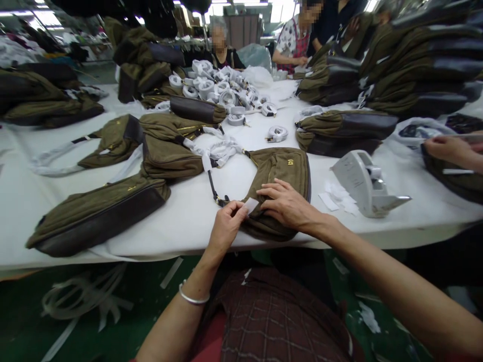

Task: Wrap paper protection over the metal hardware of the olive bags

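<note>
Olive cloth bag [273, 168] under two hands: soft body, firmer edge

Near the front edge of the white-covered table [181, 236], the bag lies flat before the person, between a heap of similar bags on the left and a grey dispenser [358, 181] on the right. The right hand [285, 203] rests on its front with fingers spread, pressing the cloth rather than gripping it. The left hand [228, 223] pinches a small white slip [251, 205] between thumb and fingertips, at the bag's lower left; whether it is paper or tape, I cannot tell.

The cloth looks matt and creased, so I expect a soft, fairly light body that sags and folds — little chance of it slipping, none of it shattering. The dark trim [309, 176] along the right side looks smoother and probably stiffer, a sensible place to take hold for turning it. For lifting, both sides of the body seem safer than the wrapped strap [226, 151], which would likely let the weight swing.

The slip is another matter: thin, near weightless, easily creased — best held by one corner, as here. Loose white pieces [339, 198] lie beside the dispenser.
</note>
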A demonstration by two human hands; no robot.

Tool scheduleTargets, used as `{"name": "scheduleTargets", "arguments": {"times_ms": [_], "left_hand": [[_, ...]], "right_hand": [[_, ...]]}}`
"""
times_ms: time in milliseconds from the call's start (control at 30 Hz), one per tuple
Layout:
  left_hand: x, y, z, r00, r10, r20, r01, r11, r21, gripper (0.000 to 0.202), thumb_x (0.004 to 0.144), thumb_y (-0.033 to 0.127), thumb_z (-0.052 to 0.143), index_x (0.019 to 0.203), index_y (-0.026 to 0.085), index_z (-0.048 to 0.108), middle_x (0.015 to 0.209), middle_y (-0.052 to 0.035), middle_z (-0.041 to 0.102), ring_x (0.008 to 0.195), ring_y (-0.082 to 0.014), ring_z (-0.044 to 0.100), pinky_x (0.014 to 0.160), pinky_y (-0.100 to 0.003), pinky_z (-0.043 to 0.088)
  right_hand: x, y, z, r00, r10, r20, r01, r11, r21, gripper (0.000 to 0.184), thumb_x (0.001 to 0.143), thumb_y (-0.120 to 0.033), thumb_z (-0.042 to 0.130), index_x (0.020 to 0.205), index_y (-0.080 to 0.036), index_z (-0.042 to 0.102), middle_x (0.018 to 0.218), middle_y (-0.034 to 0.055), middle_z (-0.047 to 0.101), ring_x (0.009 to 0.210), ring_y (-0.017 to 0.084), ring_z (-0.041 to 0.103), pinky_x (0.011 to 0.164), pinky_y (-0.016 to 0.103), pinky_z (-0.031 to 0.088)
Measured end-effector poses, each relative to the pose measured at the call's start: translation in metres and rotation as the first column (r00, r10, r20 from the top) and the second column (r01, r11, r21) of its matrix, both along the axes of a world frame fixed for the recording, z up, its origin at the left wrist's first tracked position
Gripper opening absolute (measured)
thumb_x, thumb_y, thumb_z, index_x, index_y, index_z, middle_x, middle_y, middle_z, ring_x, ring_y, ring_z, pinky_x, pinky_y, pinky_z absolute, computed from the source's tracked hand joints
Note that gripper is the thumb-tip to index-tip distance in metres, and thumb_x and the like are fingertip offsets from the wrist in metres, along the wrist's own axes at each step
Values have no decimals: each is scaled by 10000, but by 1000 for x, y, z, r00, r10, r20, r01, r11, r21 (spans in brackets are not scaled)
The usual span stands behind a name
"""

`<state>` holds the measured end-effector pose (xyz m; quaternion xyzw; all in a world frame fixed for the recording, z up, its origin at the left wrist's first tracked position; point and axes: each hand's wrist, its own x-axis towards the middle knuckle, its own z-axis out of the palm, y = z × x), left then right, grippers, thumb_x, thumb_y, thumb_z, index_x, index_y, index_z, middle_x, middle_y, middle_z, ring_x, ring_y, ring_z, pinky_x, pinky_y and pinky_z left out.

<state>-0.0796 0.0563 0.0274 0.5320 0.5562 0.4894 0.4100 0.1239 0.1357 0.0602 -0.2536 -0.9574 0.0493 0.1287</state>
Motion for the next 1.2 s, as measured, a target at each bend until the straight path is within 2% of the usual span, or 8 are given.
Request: {"name": "scheduleTargets", "arguments": {"times_ms": [133,267,500,1000,1200], "left_hand": [[-7,-3,2,987,64,-144,-54,996,74,226,881,364,607,769,182,683,736,1,647,718,-151,568,715,-251,434],[-10,-6,-1,964,63,-257,-21,986,163,179,892,311,607,806,202,721,804,-18,686,752,-161,600,748,-265,448],[-7,-5,-4,917,41,-398,69,963,259,163,918,279,588,895,223,740,859,-43,716,802,-176,645,789,-288,466],[-2,-3,4,824,63,-563,126,948,291,132,935,226,572,928,196,700,860,-34,709,794,-154,657,765,-271,493],[11,0,14,718,132,-683,132,938,320,139,935,250,572,920,188,695,851,-39,705,789,-162,655,745,-268,485]], "right_hand": [[7,4,-4,990,-33,-135,20,995,-97,147,903,-237,601,962,-237,736,1290,57,630,1261,238,524,1120,519,321],[10,9,-8,978,-53,-204,15,983,-181,164,922,-245,573,966,-229,731,1276,60,638,1252,227,534,1107,506,349],[7,6,-7,987,-51,-152,28,988,-153,154,918,-241,585,961,-232,733,1260,49,650,1252,224,532,1119,531,312],[4,5,-4,987,-20,-161,-4,990,-143,141,879,-198,633,957,-222,748,1224,83,673,1217,272,563,1077,571,353],[3,6,-4,983,-4,-186,-23,990,-142,124,881,-213,637,936,-202,748,1232,107,657,1196,265,570,1074,545,378]]}}
